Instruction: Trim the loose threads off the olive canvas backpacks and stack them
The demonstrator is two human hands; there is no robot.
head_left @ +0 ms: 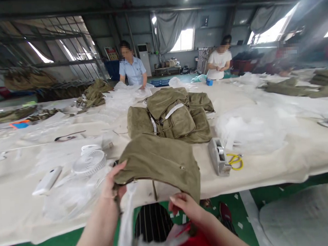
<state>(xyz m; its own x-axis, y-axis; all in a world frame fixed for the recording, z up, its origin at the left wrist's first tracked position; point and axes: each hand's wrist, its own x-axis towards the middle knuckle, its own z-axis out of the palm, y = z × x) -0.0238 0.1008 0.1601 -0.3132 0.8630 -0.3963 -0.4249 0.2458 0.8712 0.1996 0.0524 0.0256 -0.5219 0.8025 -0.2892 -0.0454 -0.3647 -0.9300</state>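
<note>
My left hand (116, 182) is closed on the left edge of an olive-green canvas bag (157, 156) that lies partly on the table and hangs over its near side. A white strip (127, 216) dangles just below that hand. Close to the bag's lower right edge, my right hand (185, 206) has its fingers curled; whether anything is between them is hidden. Behind the bag sits a pile of similar olive-green bags (177, 116) with pockets, and pale strips lie on some of them.
A grey tape dispenser (219, 158) and yellow-handled scissors (236, 161) are on the right. To the left lie a white fan (89, 163), a white oblong device (47, 180) and clear plastic. Across the cream-covered table (167, 190) stand two people (133, 71), with another at far right.
</note>
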